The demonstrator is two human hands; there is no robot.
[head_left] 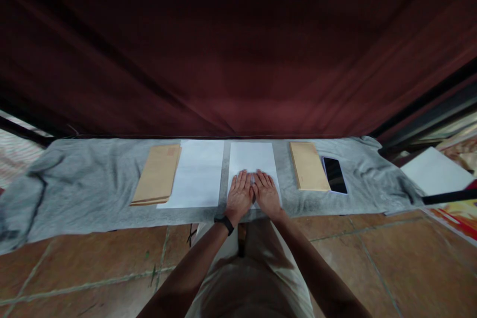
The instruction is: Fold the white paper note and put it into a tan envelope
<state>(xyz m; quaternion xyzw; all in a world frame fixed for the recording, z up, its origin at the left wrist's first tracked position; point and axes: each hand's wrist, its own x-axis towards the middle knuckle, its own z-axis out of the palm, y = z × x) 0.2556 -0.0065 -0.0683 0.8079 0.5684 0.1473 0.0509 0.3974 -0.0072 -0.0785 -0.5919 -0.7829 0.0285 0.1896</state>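
Both my hands lie flat, side by side, on a white sheet of paper [250,155] in front of me. My left hand [239,193], with a dark band on its wrist, covers the sheet's lower left part. My right hand [267,192] rests on the lower right part, its fingers stretched out. The thumbs nearly meet in the middle. Just left of this sheet lies more white paper [201,174]. A stack of brown envelopes [156,174] overlaps that paper's left edge. Another stack of brown envelopes [308,165] lies to the right.
A grey cloth [93,179] covers the narrow table. A phone [334,175] lies beside the right envelopes, touching them. A dark red curtain [238,59] hangs behind the table's far edge. Below is a tiled floor [112,268]. A white panel [436,171] stands at the far right.
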